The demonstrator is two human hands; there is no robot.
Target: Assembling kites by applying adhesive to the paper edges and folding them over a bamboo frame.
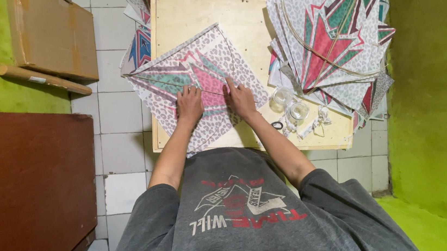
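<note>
Two hands are pressed flat, fingers spread, on a patterned paper kite [197, 84] that is laid on the pale wooden table [240, 17]. The left hand [189, 105] and the right hand [241, 98] are set just beside each other at the kite's middle, neither clamped on anything. Right of the kite, a stack of finished kites [336, 43] is seen; two clear tape rolls [290, 104] lie between kite and stack. Left of the kite, off the table, a cardboard box [53, 35] is seen.
</note>
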